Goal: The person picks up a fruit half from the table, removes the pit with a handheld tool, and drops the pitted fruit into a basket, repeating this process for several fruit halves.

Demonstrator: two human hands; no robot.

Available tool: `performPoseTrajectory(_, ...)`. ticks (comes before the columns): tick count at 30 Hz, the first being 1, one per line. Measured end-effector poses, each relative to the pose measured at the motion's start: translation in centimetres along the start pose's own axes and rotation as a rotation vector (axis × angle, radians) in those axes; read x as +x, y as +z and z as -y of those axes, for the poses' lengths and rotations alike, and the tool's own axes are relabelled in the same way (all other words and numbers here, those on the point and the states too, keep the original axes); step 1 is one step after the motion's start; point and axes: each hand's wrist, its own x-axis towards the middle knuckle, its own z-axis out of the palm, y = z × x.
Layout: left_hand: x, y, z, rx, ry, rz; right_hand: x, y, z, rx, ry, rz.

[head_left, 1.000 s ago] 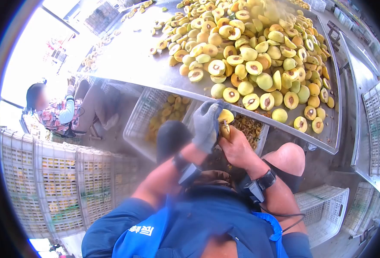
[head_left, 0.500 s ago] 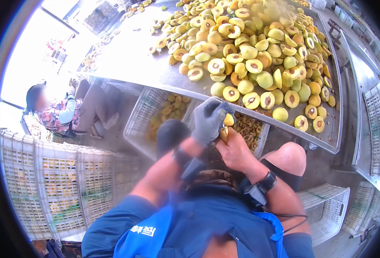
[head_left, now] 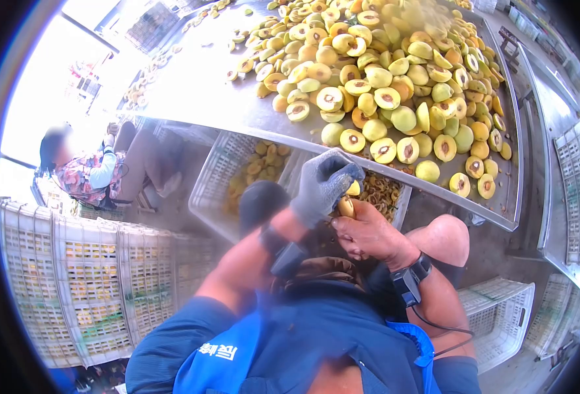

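Note:
My left hand (head_left: 326, 186), in a grey glove, is closed around a yellow peach half (head_left: 353, 188) just off the near edge of the metal table. Right below it, my bare right hand (head_left: 370, 231) grips a small tan, rounded, handle-like piece (head_left: 346, 207); its working end is hidden at the fruit. The two hands almost touch. Beneath them stands a crate of brown pits and scraps (head_left: 376, 196), partly covered by my hands. Many halved peaches (head_left: 388, 98) lie heaped on the table, several cut side up with brown stones showing.
The metal table's edge (head_left: 434, 191) runs just beyond my hands. A white crate with fruit (head_left: 221, 190) stands under it to the left. Stacked crates (head_left: 93, 289) rise at my left, and another white crate (head_left: 500, 315) is at my right. A seated person (head_left: 83, 167) works at far left.
My right hand has shifted slightly right and turned, showing more of its curled fingers. The left hand has moved a little right with the peach half still held.

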Motion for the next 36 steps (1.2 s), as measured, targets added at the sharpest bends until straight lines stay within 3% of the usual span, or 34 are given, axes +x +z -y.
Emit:
performPoseTrajectory(3,0.2,-0.3,0.6,-0.025,0.013,0.03,0.3,0.3,-0.9,-0.198,-0.081,-0.031)
performPoseTrajectory(7,0.2,-1.0,1.3,0.188,0.217,0.093,0.5,0.1,-2.2,-0.513,-0.391,0.004)
performPoseTrajectory(9,0.4,-1.1,1.1,0.213,0.222,0.107,0.8,0.2,-2.6,-0.641,-0.549,-0.031)
performPoseTrajectory(11,0.5,-1.1,1.3,0.162,0.203,0.126,0.9,0.1,-3.4,-0.713,-0.574,-0.09)
performPoseTrajectory(14,0.4,-0.6,0.5,-0.169,0.021,0.159,0.4,0.2,-4.3,-0.817,-0.513,-0.176)
performPoseTrajectory(17,0.0,0.1,-0.4,-0.063,0.079,0.076,-0.1,1.2,-2.8,-0.975,-0.514,-0.295)
performPoseTrajectory(18,-0.5,0.8,0.5,0.103,0.225,-0.073,-0.3,2.0,-2.1,-0.951,-0.438,-0.343)
performPoseTrajectory(21,-1.2,0.7,-0.1,0.112,0.098,-0.09,-0.8,3.6,-1.2,-0.905,-0.314,-0.423)
performPoseTrajectory(22,-1.0,0.6,0.0,-0.12,0.04,-0.07,-1.1,4.0,-1.0,-0.895,-0.287,-0.436)
performPoseTrajectory(25,-1.8,0.7,-0.5,-0.414,-0.123,-0.223,-1.6,5.5,0.7,-0.996,-0.168,-0.401)
performPoseTrajectory(28,-2.4,0.5,-1.1,-0.483,-0.121,-0.224,-1.8,6.5,0.5,-0.978,-0.177,-0.439)
performPoseTrajectory(33,-1.2,-0.2,2.1,0.027,0.357,-0.291,-0.4,5.6,-1.2,-1.035,-0.228,-0.53)
performPoseTrajectory(36,-0.4,-0.8,1.7,0.133,0.366,-0.289,0.5,5.0,0.1,-1.065,-0.213,-0.49)
